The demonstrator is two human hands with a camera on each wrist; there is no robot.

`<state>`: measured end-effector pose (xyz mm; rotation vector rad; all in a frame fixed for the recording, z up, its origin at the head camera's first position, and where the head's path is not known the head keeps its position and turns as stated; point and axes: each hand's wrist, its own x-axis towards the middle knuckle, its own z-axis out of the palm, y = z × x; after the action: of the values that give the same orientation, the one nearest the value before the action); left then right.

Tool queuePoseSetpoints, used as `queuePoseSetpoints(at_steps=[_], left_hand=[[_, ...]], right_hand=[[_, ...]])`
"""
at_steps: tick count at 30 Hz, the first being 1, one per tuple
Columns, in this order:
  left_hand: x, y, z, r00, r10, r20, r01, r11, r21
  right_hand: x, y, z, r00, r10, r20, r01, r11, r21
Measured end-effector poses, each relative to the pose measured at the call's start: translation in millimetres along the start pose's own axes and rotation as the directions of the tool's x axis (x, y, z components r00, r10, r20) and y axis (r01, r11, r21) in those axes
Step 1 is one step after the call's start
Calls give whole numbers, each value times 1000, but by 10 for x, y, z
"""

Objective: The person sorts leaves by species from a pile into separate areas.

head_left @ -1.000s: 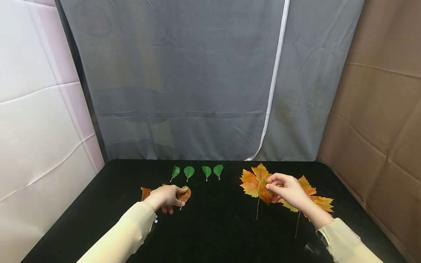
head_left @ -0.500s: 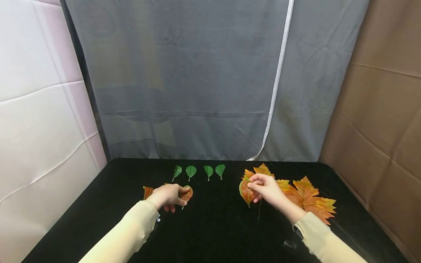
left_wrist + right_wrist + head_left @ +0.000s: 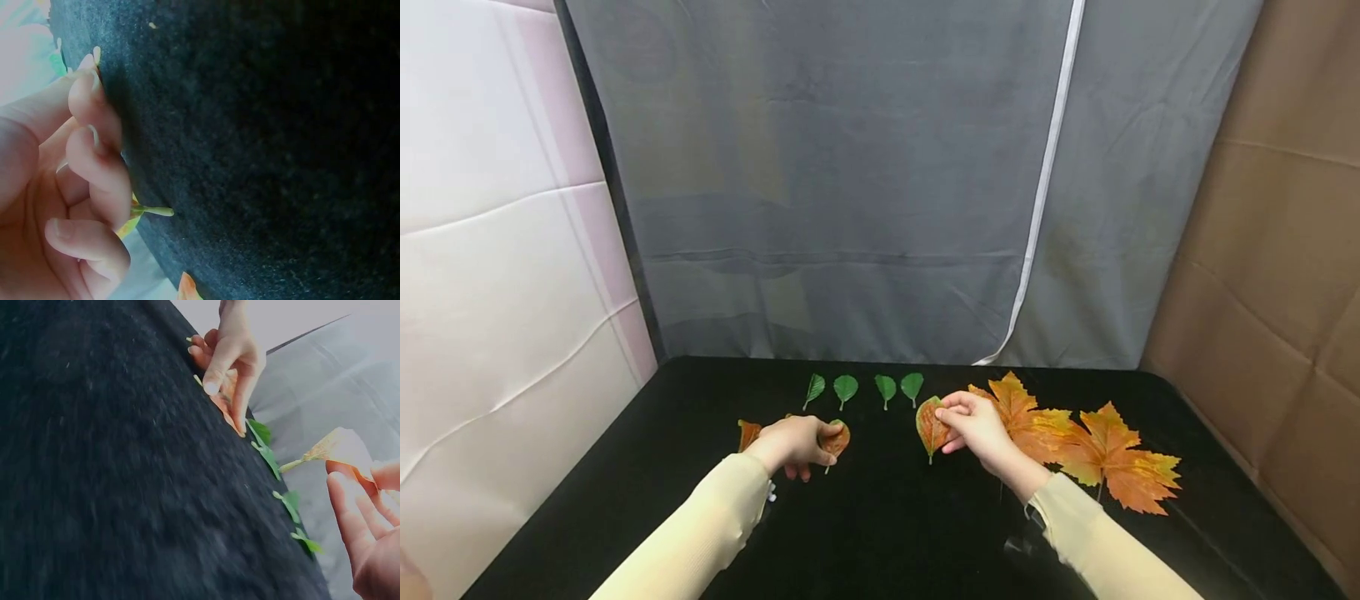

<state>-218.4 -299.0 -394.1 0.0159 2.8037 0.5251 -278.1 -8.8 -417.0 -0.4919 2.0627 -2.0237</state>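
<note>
**Orange oval leaf held up in the right hand, its twin pinned under the left**

Orange oval leaf (image 3: 931,425) sits just right of the frame's centre in the head view, lifted off the black table (image 3: 880,533) and pinched at its right edge between thumb and fingertips of the right hand (image 3: 973,423). Its stem points down toward the cloth. The right wrist view shows the same leaf (image 3: 340,447) at the right edge of the picture, with the fingers (image 3: 350,512) curled up to it from below.

Left of centre, the left hand (image 3: 797,442) lies knuckles-up on the table, fingers curled over a second orange leaf (image 3: 837,439) and pressing it to the cloth; the left wrist view shows only a stem tip (image 3: 153,211) poking out beneath the fingers (image 3: 100,169). A third orange leaf (image 3: 748,434) peeks out at the wrist side of that hand.

Above the hands, four small green leaves (image 3: 865,388) lie in a tidy row, well spaced. To the right, two large maple leaves (image 3: 1075,446) lie overlapping on the cloth, close behind the right hand.

As a judgement: the greens look already sorted into their row, the maples gathered at the right, and the small orange leaves seem to be collecting at the left. The lifted leaf is not yet set down among them, so that placing appears to be what remains.
</note>
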Motion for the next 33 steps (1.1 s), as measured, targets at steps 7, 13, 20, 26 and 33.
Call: queuePoseSetpoints(at_steps=[7, 13, 20, 26, 33], left_hand=[[-21, -1, -5, 1000, -19, 12, 19, 1000, 6], [-27, -4, -7, 1000, -20, 3, 20, 1000, 7], [-3, 13, 11, 1000, -26, 3, 26, 1000, -8], [-12, 24, 2, 1000, -26, 11, 26, 1000, -16], [-25, 24, -11, 1000, -26, 7, 26, 1000, -14]], right_hand=[[119, 172, 346, 996, 91, -8, -89, 989, 120], [210, 280, 626, 993, 114, -13, -110, 979, 171], [222, 265, 839, 993, 114, 16, -115, 978, 177], [298, 405, 918, 996, 85, -13, -82, 988, 128], [385, 416, 894, 996, -73, -48, 59, 965, -254]])
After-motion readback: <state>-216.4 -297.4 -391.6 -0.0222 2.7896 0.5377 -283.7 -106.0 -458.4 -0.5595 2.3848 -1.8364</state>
